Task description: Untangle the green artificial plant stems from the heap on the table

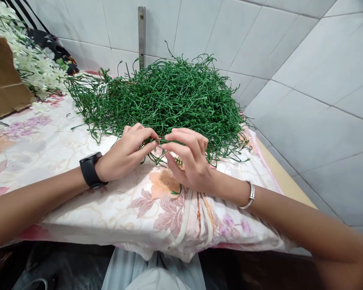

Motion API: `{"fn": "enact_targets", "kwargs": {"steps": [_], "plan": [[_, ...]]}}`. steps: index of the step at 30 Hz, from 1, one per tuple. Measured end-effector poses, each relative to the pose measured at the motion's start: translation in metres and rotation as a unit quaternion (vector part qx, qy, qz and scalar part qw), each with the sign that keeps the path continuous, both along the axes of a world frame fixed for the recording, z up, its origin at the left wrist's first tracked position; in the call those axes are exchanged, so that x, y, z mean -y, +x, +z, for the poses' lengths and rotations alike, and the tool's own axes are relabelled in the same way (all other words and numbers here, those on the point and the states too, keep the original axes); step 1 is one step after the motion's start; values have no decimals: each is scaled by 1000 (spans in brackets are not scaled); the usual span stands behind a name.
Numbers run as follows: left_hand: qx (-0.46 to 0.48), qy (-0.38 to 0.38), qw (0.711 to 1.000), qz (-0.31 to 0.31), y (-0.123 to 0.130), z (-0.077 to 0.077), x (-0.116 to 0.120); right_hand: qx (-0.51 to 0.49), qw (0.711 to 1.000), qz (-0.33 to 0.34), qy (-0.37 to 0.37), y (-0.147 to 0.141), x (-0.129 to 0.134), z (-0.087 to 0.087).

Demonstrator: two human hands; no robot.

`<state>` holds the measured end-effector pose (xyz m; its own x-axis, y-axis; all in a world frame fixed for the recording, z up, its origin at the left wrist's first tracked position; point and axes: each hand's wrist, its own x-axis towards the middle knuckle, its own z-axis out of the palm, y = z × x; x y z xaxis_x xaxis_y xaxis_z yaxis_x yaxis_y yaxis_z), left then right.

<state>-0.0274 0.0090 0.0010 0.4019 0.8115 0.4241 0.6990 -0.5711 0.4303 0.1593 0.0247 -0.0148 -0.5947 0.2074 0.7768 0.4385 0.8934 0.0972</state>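
A big heap of thin green artificial flower stems [175,96] lies on the table in front of me. At its near edge my left hand [133,149], with a black watch at the wrist, pinches a green stem [172,141] between thumb and fingers. Close beside it, my right hand [190,157], wearing a silver bangle, has its fingertips bent around the same stem, close to the left fingertips. The hands hide part of the stem. One short green piece [176,191] lies on the cloth below my right hand.
White artificial flowers [36,60] and a brown cardboard piece [6,80] are at the far left. A floral tablecloth [109,209] covers the table. Tiled walls [245,36] stand behind and to the right, with a metal strip [142,36] on the back one. Cloth strips [186,217] lie near the front edge.
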Motion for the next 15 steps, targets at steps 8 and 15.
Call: {"fn": "enact_targets", "kwargs": {"steps": [8, 15], "plan": [[-6, 18, 1000, -7, 0, -5, -4, 111, 992, 36, 41, -2, -1, -1], [-40, 35, 998, -42, 4, -3, 3, 185, 973, -118, 77, -6, 2, -1]]}}
